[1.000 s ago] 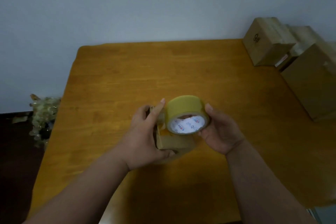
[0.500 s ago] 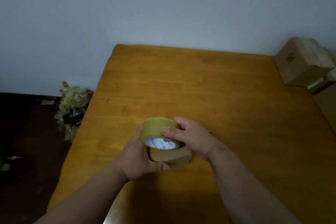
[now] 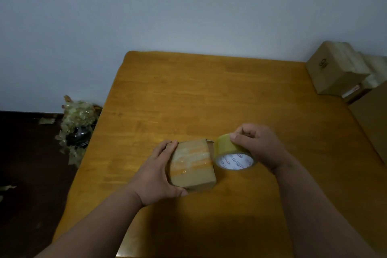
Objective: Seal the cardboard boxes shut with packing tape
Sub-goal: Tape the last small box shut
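Two hands on wood table [image 3: 188, 94]: left hand [image 3: 156, 170] grips small box [image 3: 191, 165], right hand [image 3: 258, 146] grips tape roll [image 3: 231, 155].

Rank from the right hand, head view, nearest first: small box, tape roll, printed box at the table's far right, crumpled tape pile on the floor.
From the right hand:
1. Tape roll, in its grip.
2. Small box, just left of the roll, under the left hand.
3. Printed box, far right corner.
4. Crumpled tape pile, on the floor at far left.

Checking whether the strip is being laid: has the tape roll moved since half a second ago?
Yes. The tape roll was over the small box; it now sits off the box's right side, in the right hand.
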The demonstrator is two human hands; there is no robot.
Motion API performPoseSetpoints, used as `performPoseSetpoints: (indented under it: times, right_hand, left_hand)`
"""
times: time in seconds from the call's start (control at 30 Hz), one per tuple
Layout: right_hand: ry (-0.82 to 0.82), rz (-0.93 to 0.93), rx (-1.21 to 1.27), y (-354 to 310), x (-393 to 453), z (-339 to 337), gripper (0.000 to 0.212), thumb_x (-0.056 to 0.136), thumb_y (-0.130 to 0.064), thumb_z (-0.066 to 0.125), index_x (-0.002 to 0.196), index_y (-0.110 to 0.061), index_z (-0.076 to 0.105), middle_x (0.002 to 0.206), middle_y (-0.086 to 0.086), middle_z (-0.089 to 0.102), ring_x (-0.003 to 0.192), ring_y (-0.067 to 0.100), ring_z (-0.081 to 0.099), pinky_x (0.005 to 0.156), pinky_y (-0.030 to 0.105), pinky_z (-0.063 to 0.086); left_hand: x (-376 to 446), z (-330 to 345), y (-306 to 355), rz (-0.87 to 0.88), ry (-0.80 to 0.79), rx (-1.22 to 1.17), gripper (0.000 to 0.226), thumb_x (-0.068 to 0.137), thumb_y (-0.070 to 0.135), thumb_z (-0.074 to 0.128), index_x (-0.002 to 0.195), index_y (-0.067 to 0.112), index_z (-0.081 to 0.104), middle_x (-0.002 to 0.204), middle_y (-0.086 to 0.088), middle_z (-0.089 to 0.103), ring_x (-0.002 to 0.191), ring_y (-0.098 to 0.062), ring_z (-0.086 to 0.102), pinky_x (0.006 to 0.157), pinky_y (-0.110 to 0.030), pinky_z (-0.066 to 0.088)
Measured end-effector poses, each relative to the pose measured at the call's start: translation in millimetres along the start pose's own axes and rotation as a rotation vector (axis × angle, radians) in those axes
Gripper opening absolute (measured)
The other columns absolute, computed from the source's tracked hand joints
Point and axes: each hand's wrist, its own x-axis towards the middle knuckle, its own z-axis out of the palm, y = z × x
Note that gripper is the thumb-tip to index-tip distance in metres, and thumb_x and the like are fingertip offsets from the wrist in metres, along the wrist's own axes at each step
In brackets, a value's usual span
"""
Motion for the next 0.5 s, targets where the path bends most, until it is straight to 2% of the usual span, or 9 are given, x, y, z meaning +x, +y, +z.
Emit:
performPoseSetpoints:
  times: [0.1,0.2,0.23,0.3,0.37,0.43,0.5]
  right_hand:
    - [-0.001,-0.003,-0.108,6,1,-2,0.024,0.09,-0.024,0.068,0.074,-0.006,0.064,0.067,0.01,0.062,0.061,0.016,0.053,0.059,0.031,0.039]
    - [-0.018,0.008,-0.181,13,1,4,0.028,0.091,-0.026,0.066,0.073,-0.005,0.061,0.062,0.004,0.054,0.056,0.011,0.045,0.055,0.03,0.034]
    - [-0.022,0.014,-0.189,15,2,7,0.03,0.092,-0.026,0.065,0.073,-0.003,0.059,0.063,0.004,0.052,0.057,0.012,0.044,0.056,0.031,0.033]
    - [-0.022,0.021,-0.202,16,3,10,0.032,0.093,-0.027,0.063,0.072,-0.003,0.057,0.063,0.002,0.049,0.058,0.013,0.041,0.056,0.032,0.032]
    - [-0.028,0.009,-0.252,17,6,11,0.033,0.092,-0.03,0.063,0.071,-0.006,0.057,0.062,0.0,0.048,0.058,0.013,0.041,0.057,0.032,0.032]
    - [-0.061,-0.007,-0.328,13,9,12,0.031,0.09,-0.033,0.064,0.072,-0.008,0.06,0.063,-0.001,0.052,0.06,0.013,0.045,0.058,0.032,0.035]
    - [-0.085,-0.028,-0.362,8,12,16,0.03,0.089,-0.035,0.065,0.073,-0.01,0.061,0.063,-0.003,0.053,0.061,0.013,0.047,0.058,0.031,0.036]
  left_hand:
    - [0,1,-1,0.009,-0.002,0.021,0.14,0.047,0.062,0.088,0.154,0.041,0.001,0.152,0.033,-0.007,0.134,0.0,0.013,0.111,-0.022,0.018]
    - [-1,0,0,0.015,-0.014,0.032,0.14,0.049,0.061,0.088,0.154,0.039,-0.002,0.149,0.036,-0.008,0.137,-0.004,0.015,0.113,-0.024,0.021]
    - [-1,-1,2,0.006,-0.029,0.047,0.139,0.051,0.061,0.087,0.154,0.039,-0.004,0.149,0.035,-0.009,0.139,-0.007,0.015,0.115,-0.027,0.022]
    - [-2,-6,10,-0.034,-0.056,0.178,0.138,0.054,0.064,0.083,0.153,0.039,-0.008,0.152,0.029,-0.013,0.145,-0.016,0.012,0.121,-0.042,0.015]
    - [1,-9,24,-0.059,-0.064,0.41,0.136,0.056,0.069,0.078,0.152,0.035,-0.013,0.156,0.019,-0.02,0.15,-0.018,-0.006,0.12,-0.056,-0.002]
    - [7,-6,40,-0.022,-0.071,0.587,0.138,0.057,0.072,0.074,0.151,0.03,-0.019,0.156,0.011,-0.031,0.146,-0.015,-0.027,0.115,-0.06,-0.013]
    - [15,3,57,0.057,-0.079,0.67,0.141,0.058,0.072,0.073,0.146,0.031,-0.029,0.155,0.008,-0.036,0.143,-0.015,-0.032,0.111,-0.061,-0.016]
